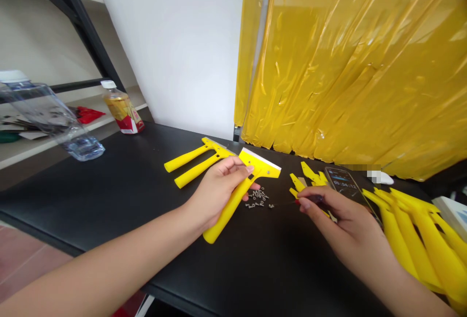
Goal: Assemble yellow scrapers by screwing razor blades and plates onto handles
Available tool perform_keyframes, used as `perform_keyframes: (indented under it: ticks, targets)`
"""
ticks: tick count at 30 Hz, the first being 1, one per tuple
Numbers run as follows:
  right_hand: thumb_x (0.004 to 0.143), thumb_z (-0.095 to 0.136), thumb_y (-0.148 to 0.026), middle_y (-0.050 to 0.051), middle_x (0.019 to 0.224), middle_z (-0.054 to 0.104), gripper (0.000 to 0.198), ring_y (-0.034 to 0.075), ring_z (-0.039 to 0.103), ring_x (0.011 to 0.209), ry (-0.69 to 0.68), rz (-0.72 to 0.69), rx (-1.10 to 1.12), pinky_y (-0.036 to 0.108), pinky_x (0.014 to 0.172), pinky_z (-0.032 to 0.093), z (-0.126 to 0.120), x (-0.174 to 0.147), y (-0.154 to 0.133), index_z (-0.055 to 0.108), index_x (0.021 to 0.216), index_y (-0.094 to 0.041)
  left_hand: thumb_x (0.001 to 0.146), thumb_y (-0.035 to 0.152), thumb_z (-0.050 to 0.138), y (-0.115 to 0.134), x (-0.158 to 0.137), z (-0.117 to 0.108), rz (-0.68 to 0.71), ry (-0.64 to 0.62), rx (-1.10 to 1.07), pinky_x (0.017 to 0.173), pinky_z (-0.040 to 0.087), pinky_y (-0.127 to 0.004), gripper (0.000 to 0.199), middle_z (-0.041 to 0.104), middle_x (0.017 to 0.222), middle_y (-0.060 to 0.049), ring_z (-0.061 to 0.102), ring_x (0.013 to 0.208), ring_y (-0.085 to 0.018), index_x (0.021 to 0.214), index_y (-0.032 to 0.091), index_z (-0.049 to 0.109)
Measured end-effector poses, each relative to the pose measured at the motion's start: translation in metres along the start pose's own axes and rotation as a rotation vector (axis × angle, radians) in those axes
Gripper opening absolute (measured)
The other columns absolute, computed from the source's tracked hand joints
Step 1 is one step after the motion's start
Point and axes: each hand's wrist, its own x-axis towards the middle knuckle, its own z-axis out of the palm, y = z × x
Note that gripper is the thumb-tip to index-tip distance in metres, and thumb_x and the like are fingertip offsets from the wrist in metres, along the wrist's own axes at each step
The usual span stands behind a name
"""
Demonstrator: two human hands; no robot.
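My left hand (228,181) is closed around a yellow scraper (228,215), its handle slanting down toward me. A pale blade strip runs along the scraper's top edge, and two metal fasteners show on its head. In my right hand (335,215) is a thin screwdriver (297,201), pinched between thumb and fingers; most of its handle is hidden. Its slim shaft points left, the tip close to a small screw (271,205). A loose pile of screws and nuts (257,195) lies between my hands. Behind my left hand rest two more yellow scrapers (197,168).
Yellow handles (412,229) are heaped at the right, with small yellow parts (310,173) near a phone (343,183) showing a timer. A white mouse (381,177) sits behind. A clear bottle (62,117) and a drink bottle (122,108) stand left on the black table (120,190).
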Motion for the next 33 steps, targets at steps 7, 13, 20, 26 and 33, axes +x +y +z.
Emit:
perform_keyframes:
  ticks: [7,13,20,26,33]
  targets:
    - [0.102,0.061,-0.049,-0.005,0.1,0.077,0.019,0.014,0.073,0.09,-0.004,0.038,0.001,0.024,0.08,0.053,-0.0021,-0.0024,0.0011,0.071,0.106,-0.034,0.091,0.033,0.079,0.0004,-0.0019,0.0014,-0.009,-0.005,0.0,0.054,0.054,-0.023,0.024,0.068,0.089,-0.002,0.077,0.081,-0.022,0.091,0.018,0.06]
    - [0.102,0.061,-0.048,-0.004,0.099,0.077,0.019,0.015,0.073,0.088,0.006,0.014,-0.016,0.025,0.079,0.054,-0.0015,-0.0008,0.0011,0.071,0.107,-0.032,0.092,0.033,0.078,0.0007,-0.0024,0.0019,-0.008,-0.021,0.009,0.055,0.054,-0.023,0.024,0.068,0.088,-0.002,0.077,0.082,-0.022,0.09,0.018,0.06]
    - [0.102,0.061,-0.045,-0.001,0.101,0.078,0.019,0.018,0.075,0.089,0.003,-0.04,-0.032,0.029,0.08,0.057,0.0003,0.0004,0.0003,0.071,0.107,-0.03,0.092,0.033,0.078,0.0009,-0.0032,0.0034,-0.013,-0.03,0.009,0.055,0.054,-0.023,0.023,0.067,0.087,-0.001,0.077,0.082,-0.021,0.091,0.018,0.062]
    - [0.102,0.06,-0.043,0.0,0.097,0.078,0.018,0.018,0.074,0.085,0.007,-0.061,-0.035,0.028,0.076,0.057,-0.0011,0.0014,-0.0019,0.071,0.104,-0.029,0.091,0.033,0.079,0.0002,-0.0028,0.003,-0.017,-0.031,0.009,0.054,0.054,-0.023,0.023,0.067,0.088,-0.001,0.077,0.082,-0.021,0.091,0.018,0.062]
    - [0.103,0.06,-0.044,-0.002,0.101,0.077,0.018,0.016,0.074,0.089,-0.015,-0.041,-0.014,0.027,0.079,0.056,0.0009,0.001,0.0009,0.07,0.107,-0.03,0.093,0.036,0.076,-0.0002,-0.0029,0.0034,-0.019,-0.041,0.028,0.055,0.054,-0.023,0.023,0.066,0.09,-0.001,0.077,0.083,-0.021,0.093,0.018,0.063]
